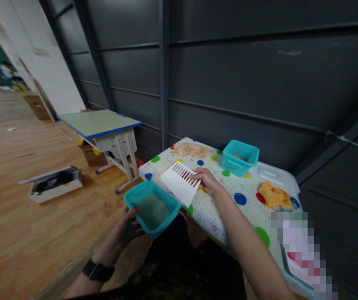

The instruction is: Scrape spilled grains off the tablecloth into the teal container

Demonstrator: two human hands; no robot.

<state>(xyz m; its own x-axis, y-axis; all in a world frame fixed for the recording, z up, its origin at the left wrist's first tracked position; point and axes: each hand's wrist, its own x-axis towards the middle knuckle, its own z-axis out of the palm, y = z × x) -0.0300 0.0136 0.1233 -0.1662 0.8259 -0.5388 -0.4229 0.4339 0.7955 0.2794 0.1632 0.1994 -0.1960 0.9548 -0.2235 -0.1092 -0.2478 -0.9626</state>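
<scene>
The left hand (128, 228) is gripping a blue-green box (138, 193) with pale grains, its thumb over the rim, at the near left edge of the table (219, 208). The right hand (207, 181) is pinching a slotted white card (178, 189) above the table. Brown grains (191, 150) lie at the far left; a second box (233, 166) stands farther right.

The held tub (139, 193) looks smooth plastic, the slotted sheet (179, 187) matt, the floor (13, 225) wooden.
</scene>
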